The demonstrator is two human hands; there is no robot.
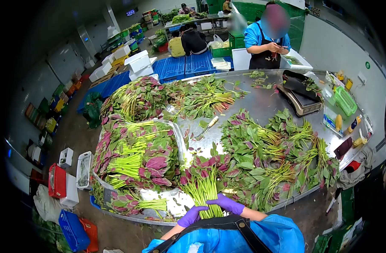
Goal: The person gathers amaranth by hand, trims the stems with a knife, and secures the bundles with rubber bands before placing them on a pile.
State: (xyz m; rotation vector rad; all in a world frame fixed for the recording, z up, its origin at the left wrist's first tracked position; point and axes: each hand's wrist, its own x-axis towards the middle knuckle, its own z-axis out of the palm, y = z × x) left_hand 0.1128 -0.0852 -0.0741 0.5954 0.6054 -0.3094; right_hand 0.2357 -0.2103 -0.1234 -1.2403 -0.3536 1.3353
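Observation:
Both my hands wear purple gloves and grip one bunch of amaranth greens (205, 185) by its pale green stems at the table's near edge. My left hand (190, 216) is closed round the left side of the stems. My right hand (227, 204) wraps the right side. The purple and green leaves point away from me. To the left, a big stack of amaranth bunches (134, 152) fills a container with a clear plastic liner (180, 141). On the right lie several loose amaranth bunches (264, 160). Beyond my bunch rests a knife with a light handle (212, 122).
The metal table (252, 95) carries a weighing scale (302, 101), a green basket (345, 101) and a phone (343, 147) on the right. A co-worker (268, 40) in a black apron stands across it. Crates (73, 230) sit on the floor at left.

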